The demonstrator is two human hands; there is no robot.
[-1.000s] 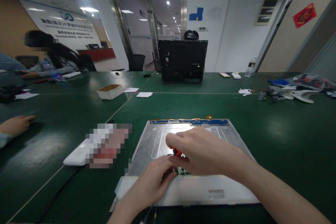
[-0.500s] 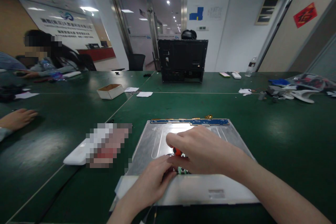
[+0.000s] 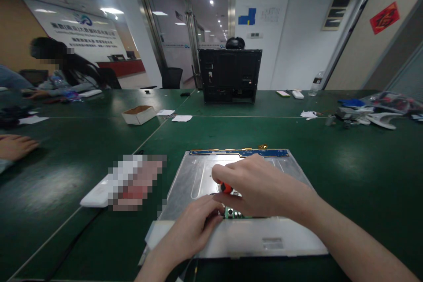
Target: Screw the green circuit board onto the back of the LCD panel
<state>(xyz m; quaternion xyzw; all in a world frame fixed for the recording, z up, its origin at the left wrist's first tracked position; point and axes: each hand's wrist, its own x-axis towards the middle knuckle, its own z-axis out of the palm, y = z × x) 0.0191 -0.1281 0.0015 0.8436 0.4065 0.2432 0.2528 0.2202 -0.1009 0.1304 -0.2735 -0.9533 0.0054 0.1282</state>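
Note:
A flat metal display panel (image 3: 180, 185) lies in front of me, with a blue circuit strip (image 3: 211, 153) along its far edge and a pale cover strip (image 3: 244, 240) along the near one. My right hand (image 3: 254, 185) is closed round the orange and black handle of a screwdriver (image 3: 226, 187), held over the panel's middle; its tip is hidden. Just left of it, my left hand (image 3: 200, 218) has its fingers pinched together at the edge of a green circuit board (image 3: 234, 213). What those fingertips hold, if anything, is hidden.
Left of the panel lies a white device (image 3: 95, 194) with a black cable (image 3: 74, 240). Farther off stand an open cardboard box (image 3: 140, 115) and a black monitor back (image 3: 230, 75). A co-worker's hand (image 3: 16, 146) rests at left. Scrap parts (image 3: 357, 114) lie at far right.
My right hand has shifted slightly right with the screwdriver, showing more of the green board. My left hand stays nearly still. The co-worker's hand at left has moved a little left.

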